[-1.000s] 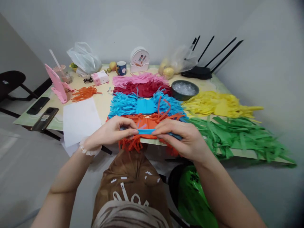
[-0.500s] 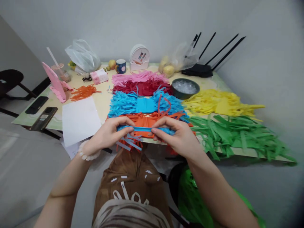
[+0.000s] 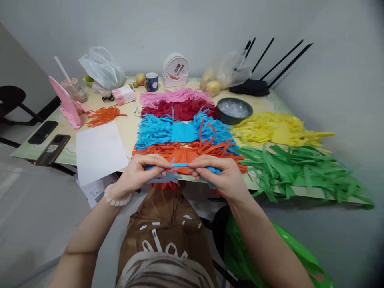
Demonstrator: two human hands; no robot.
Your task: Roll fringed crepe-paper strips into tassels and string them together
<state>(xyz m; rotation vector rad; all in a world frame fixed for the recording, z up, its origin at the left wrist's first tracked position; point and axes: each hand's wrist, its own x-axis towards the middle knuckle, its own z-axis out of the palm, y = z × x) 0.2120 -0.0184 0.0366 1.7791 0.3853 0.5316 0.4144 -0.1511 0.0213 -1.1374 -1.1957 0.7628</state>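
Between my two hands a narrow roll of blue fringed tissue paper (image 3: 180,165) is stretched level over the table's front edge. My left hand (image 3: 148,168) pinches its left part, and loose blue strips dangle below the fingers. My right hand (image 3: 211,170) pinches the right part, with more blue fringe bunched under the palm. Just behind the hands lies orange fringed paper (image 3: 183,154) with a flat middle. Beyond it sit blue fringed paper (image 3: 183,133), dark red fringe (image 3: 187,110) and pink fringe (image 3: 180,96).
To the right spread yellow fringe (image 3: 270,130) and green fringe (image 3: 303,172), which overhangs the edge. A dark bowl (image 3: 234,120) holds something clear. At left are white paper (image 3: 100,150), two phones (image 3: 53,151), a pink stand (image 3: 67,102) and orange strips (image 3: 103,116). Behind stands a mug (image 3: 151,83).
Both hands have drawn slightly closer and lower along the blue roll, which looks narrower between the fingers. Its dangling strips have swung. The view has shifted slightly.
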